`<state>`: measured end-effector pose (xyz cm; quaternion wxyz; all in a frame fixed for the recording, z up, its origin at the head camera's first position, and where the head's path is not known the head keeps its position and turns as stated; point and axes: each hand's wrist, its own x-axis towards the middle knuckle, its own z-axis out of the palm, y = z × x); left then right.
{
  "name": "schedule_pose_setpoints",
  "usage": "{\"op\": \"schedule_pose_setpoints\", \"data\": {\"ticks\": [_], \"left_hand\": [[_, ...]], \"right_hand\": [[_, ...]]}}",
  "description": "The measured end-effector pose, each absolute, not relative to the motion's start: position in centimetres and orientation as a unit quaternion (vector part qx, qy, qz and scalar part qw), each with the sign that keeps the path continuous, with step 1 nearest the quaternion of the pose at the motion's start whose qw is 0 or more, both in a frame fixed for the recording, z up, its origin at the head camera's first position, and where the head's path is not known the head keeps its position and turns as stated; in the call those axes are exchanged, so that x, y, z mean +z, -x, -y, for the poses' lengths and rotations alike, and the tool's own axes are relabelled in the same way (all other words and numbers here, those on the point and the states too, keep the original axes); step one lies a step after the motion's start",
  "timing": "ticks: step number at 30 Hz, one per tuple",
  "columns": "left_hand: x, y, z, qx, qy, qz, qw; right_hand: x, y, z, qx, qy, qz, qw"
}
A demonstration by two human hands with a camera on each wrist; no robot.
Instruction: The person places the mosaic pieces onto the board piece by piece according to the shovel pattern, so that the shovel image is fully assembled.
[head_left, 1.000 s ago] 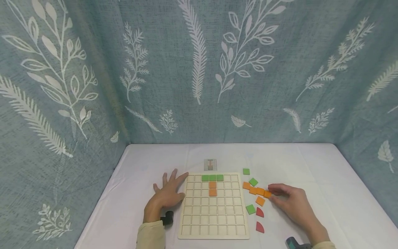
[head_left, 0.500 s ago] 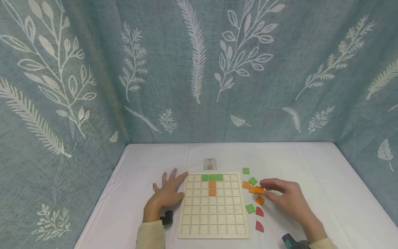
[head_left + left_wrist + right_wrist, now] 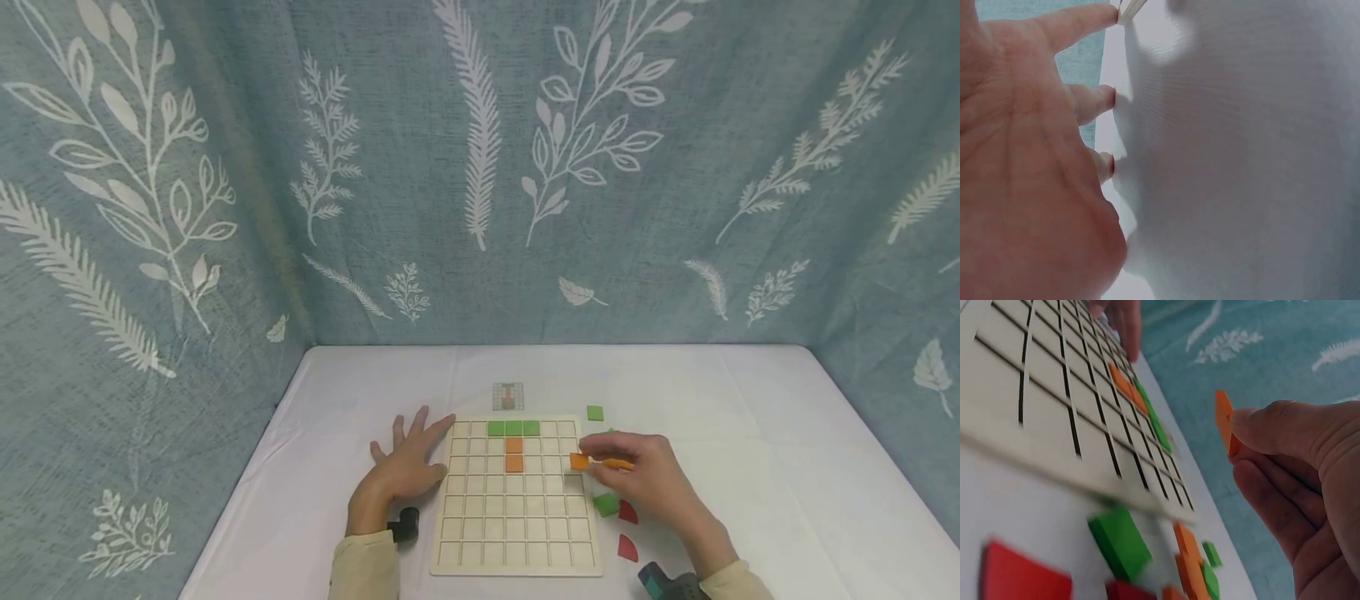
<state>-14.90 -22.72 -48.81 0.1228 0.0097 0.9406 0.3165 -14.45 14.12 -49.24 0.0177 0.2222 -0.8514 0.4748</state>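
Note:
My right hand (image 3: 641, 467) pinches an orange square tile (image 3: 578, 462) between thumb and fingers, above the right edge of a cream grid board (image 3: 513, 525). In the right wrist view the tile (image 3: 1225, 423) stands on edge in the pinch, off the board. Several green tiles (image 3: 513, 428) fill a row at the top of the grid, with two orange tiles (image 3: 513, 454) in a column below. My left hand (image 3: 405, 471) lies with spread fingers along the board's left side; in the left wrist view its index fingertip touches the board's corner (image 3: 1129, 11).
Loose tiles lie right of the board: green squares (image 3: 595, 412), red quarter-rounds (image 3: 627, 547) and orange squares (image 3: 1188, 562), partly hidden under my right hand. A small printed pattern card (image 3: 508, 396) lies behind the board. A leaf-patterned curtain (image 3: 480, 167) hangs behind the white table (image 3: 787, 433).
My right hand has taken an orange tile from the loose pieces and moved left with it to over the board's right edge. The left hand has stayed in place.

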Motion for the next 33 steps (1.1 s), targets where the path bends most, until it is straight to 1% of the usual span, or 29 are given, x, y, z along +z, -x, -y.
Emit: {"op": "schedule_pose_setpoints", "data": {"ticks": [10,15,19,27,33], "left_hand": [[-48.9,14.8,22.7,0.328,-0.011,-0.937,0.120],[-49.1,14.7,22.7,0.335,-0.012,-0.935,0.113],[-49.1,14.8,22.9,0.335,-0.012,-0.935,0.118],[-50.8,15.3,23.3,0.336,-0.022,-0.936,0.103],[-50.2,15.2,23.2,0.334,-0.017,-0.936,0.106]], "right_hand": [[-49.7,14.7,-11.3,0.463,-0.271,0.844,0.020],[-49.9,14.9,-10.0,0.470,-0.274,0.839,0.002],[-50.1,15.0,-9.0,0.473,-0.275,0.837,-0.010],[-51.1,15.2,-7.5,0.455,-0.289,0.842,-0.010],[-51.9,15.3,-7.0,0.464,-0.287,0.838,-0.031]]}}
